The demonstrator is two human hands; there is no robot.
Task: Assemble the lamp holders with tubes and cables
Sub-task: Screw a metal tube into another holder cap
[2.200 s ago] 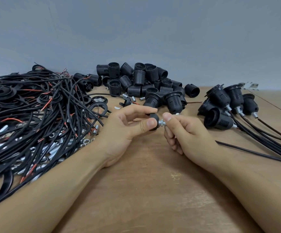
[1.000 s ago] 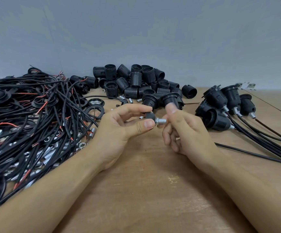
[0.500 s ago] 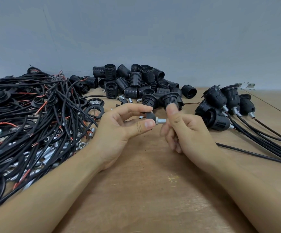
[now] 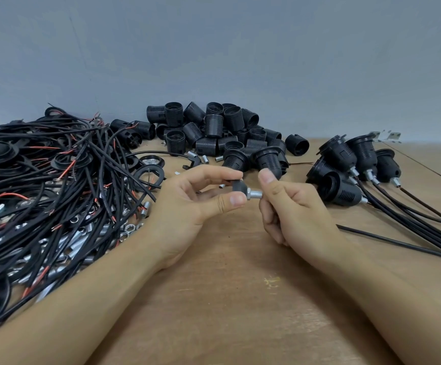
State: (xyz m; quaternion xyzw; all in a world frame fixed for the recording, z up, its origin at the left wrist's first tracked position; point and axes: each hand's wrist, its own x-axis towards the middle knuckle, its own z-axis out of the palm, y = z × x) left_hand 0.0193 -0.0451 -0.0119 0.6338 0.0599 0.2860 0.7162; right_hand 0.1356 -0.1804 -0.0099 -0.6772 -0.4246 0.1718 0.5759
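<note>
Both hands meet above the wooden desk (image 4: 214,299): left hand (image 4: 195,204) pinches a small black rounded cap (image 4: 239,186), right hand (image 4: 290,209) curls round its threaded metal tube (image 4: 255,194). Behind lie tangled black cables (image 4: 42,185) and ribbed black lamp holders (image 4: 214,127).

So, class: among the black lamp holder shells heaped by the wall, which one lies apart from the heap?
The smooth black shell at the heap's right end; it lies alone on the wooden table, a gap separating it from the ribbed ones.
</note>
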